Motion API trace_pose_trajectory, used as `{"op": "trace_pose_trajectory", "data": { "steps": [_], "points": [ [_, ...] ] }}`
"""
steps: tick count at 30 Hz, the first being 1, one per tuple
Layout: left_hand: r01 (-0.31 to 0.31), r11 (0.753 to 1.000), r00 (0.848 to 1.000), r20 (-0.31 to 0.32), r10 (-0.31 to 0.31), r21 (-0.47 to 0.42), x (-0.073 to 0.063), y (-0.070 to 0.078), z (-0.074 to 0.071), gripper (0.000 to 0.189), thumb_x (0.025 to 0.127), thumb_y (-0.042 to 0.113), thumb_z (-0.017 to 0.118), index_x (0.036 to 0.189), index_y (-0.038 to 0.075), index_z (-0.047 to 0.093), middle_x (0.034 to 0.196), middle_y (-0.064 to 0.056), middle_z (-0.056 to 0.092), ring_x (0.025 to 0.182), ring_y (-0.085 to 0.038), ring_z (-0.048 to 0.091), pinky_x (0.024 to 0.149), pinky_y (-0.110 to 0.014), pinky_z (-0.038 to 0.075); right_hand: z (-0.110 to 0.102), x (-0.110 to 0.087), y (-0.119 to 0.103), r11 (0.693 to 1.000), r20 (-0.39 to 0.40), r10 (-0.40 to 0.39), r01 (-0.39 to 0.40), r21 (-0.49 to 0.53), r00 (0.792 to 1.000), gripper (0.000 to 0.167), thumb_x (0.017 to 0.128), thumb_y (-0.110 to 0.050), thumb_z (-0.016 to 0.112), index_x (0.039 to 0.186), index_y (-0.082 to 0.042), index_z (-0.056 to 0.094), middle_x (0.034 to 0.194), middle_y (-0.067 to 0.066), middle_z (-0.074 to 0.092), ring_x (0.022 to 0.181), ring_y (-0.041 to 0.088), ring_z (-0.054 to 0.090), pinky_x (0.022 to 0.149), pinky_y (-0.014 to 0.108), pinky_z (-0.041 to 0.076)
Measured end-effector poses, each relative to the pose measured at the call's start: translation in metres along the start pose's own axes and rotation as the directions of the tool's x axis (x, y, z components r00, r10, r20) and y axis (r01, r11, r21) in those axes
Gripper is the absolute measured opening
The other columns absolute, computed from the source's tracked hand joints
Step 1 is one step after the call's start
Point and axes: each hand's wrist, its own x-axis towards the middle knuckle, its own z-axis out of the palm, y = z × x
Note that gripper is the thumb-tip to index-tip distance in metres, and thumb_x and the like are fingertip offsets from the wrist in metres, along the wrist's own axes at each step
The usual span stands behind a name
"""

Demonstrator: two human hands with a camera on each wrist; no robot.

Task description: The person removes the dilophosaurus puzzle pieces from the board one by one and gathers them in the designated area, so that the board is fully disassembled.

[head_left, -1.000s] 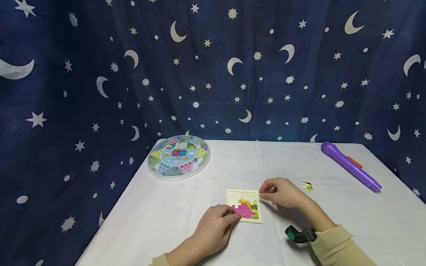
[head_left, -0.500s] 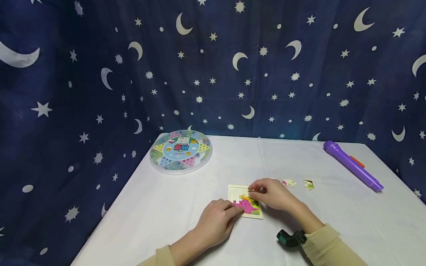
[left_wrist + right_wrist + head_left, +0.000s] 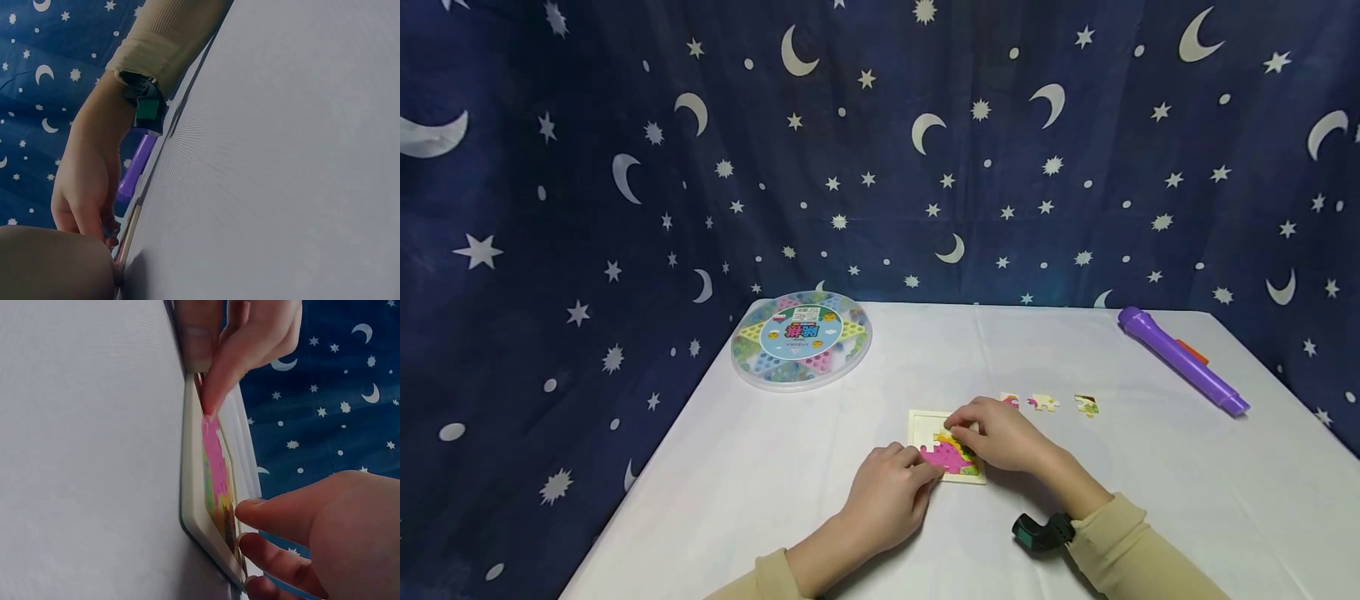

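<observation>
A small square jigsaw puzzle frame (image 3: 964,480) lies on the table, with a pink dinosaur picture (image 3: 946,457) partly filling its lower part. At the frame's near left corner, my left hand (image 3: 887,492) grips the edge, one fingertip over the pink part and another against the side in the right wrist view. My right hand (image 3: 1000,433) is over the frame's right side, thumb and fingers pinching at a puzzle piece (image 3: 236,519) low over the picture; the fingers mostly cover it. Beyond the right hand lie three loose puzzle pieces, one pink (image 3: 1011,400), one pale (image 3: 1043,402) and one brown-green (image 3: 1086,406).
At the back left is a round, clear-lidded board game box (image 3: 801,342). A purple stick-shaped toy (image 3: 1183,361) with an orange part lies at the back right. A white cloth (image 3: 737,500) covers the table, and a dark star-and-moon curtain (image 3: 880,150) hangs behind.
My right hand has moved left from beside the frame to over its right side, uncovering loose pieces behind it. The left hand stays at the frame's near left corner.
</observation>
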Motion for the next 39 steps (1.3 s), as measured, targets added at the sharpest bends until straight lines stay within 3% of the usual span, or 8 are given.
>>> {"op": "trace_pose_trajectory", "data": {
  "steps": [7,18,28,34,39],
  "points": [
    [-0.017,1.0,1.0,-0.017,0.017,-0.002,-0.0026,0.0009,-0.0008,0.011,0.092,0.023,0.074,0.1,0.025,0.081,0.087,0.007,0.065,0.079,-0.013,0.059,0.069,-0.031,0.049,0.0058,-0.0017,-0.0064,1.0,0.005,-0.003,0.003,0.013,1.0,0.01,0.093,-0.02,0.076,0.103,-0.019,0.078,0.093,-0.011,0.063,0.078,0.01,0.053,0.072,0.033,0.048],
    [-0.02,1.0,1.0,-0.005,0.02,0.01,-0.0027,0.0037,-0.0001,0.012,0.091,0.022,0.074,0.1,0.026,0.081,0.088,0.009,0.065,0.081,-0.012,0.06,0.07,-0.029,0.049,0.0098,-0.0008,-0.01,0.988,0.025,0.104,-0.106,0.112,0.994,0.017,0.088,-0.017,0.082,0.1,-0.017,0.071,0.083,-0.006,0.057,0.075,0.015,0.05,0.068,0.032,0.044],
    [-0.012,1.0,1.0,0.009,0.012,-0.003,-0.0039,0.0039,0.0002,0.013,0.09,0.022,0.075,0.1,0.027,0.081,0.089,0.01,0.064,0.082,-0.01,0.059,0.072,-0.029,0.049,0.0082,-0.0023,-0.0103,0.981,0.045,0.136,-0.141,0.136,0.99,0.021,0.087,-0.01,0.082,0.102,-0.017,0.069,0.092,-0.007,0.063,0.076,0.016,0.052,0.07,0.033,0.047],
    [-0.001,1.0,1.0,0.015,0.001,0.0,-0.0041,0.0038,-0.0004,0.013,0.09,0.022,0.075,0.101,0.027,0.081,0.09,0.009,0.065,0.082,-0.011,0.059,0.072,-0.029,0.049,0.0061,-0.0012,-0.0094,0.982,0.06,0.109,-0.116,0.145,0.992,0.023,0.087,-0.01,0.081,0.104,-0.018,0.067,0.092,-0.007,0.063,0.078,0.016,0.053,0.071,0.033,0.048],
    [0.006,1.0,1.0,0.016,-0.006,0.0,-0.0033,0.003,-0.0013,0.014,0.091,0.022,0.074,0.102,0.027,0.081,0.09,0.008,0.065,0.082,-0.011,0.059,0.072,-0.029,0.049,0.0038,-0.0007,-0.0091,0.988,0.089,0.065,-0.076,0.132,0.994,0.03,0.089,-0.006,0.078,0.116,-0.015,0.07,0.096,-0.007,0.063,0.08,0.015,0.055,0.074,0.034,0.05]
  ]
}}
